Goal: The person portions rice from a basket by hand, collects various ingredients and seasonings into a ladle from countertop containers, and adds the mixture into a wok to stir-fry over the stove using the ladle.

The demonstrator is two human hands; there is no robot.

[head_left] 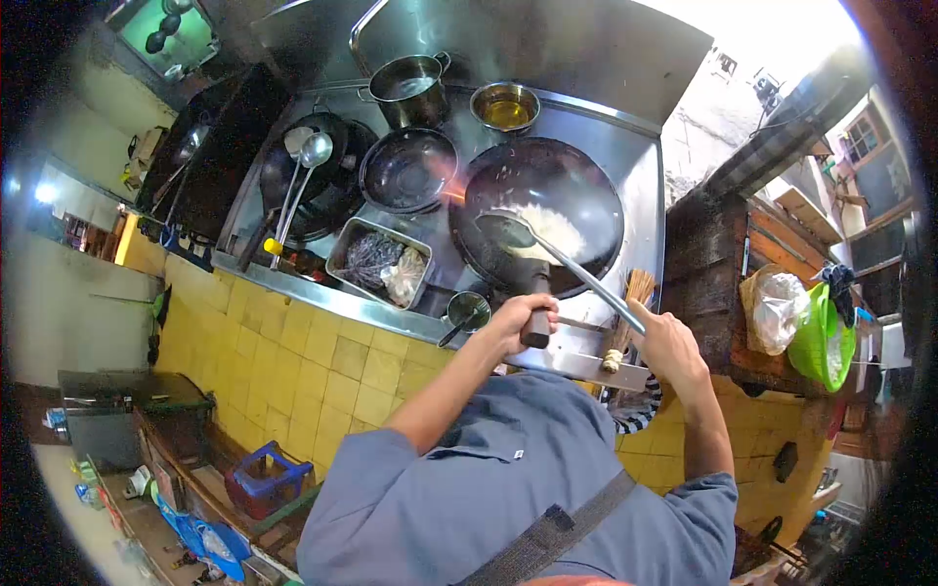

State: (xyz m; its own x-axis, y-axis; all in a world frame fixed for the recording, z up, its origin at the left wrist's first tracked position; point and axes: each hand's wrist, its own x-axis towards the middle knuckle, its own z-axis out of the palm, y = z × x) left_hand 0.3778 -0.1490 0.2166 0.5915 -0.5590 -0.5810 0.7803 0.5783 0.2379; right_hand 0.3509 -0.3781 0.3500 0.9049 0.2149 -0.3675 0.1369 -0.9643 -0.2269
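My left hand (523,322) is closed round the dark handle (535,327) of a large black wok (596,186) on the stove. In my right hand (672,347) is the long metal handle of a ladle (586,276). The ladle's round bowl is inside the wok, over a pale, whitish food (552,230) that looks like rice. Steam blurs the wok a little, and an orange flame (451,191) shows at its left rim.
Left of the wok are a smaller black wok (407,171), a tall pot (406,90), a metal tray of bagged food (344,234) and two ladles (315,149). Behind stands a bowl of yellow oil (506,114). A bamboo brush (627,317) lies near my right hand. A green basket (821,337) is further right.
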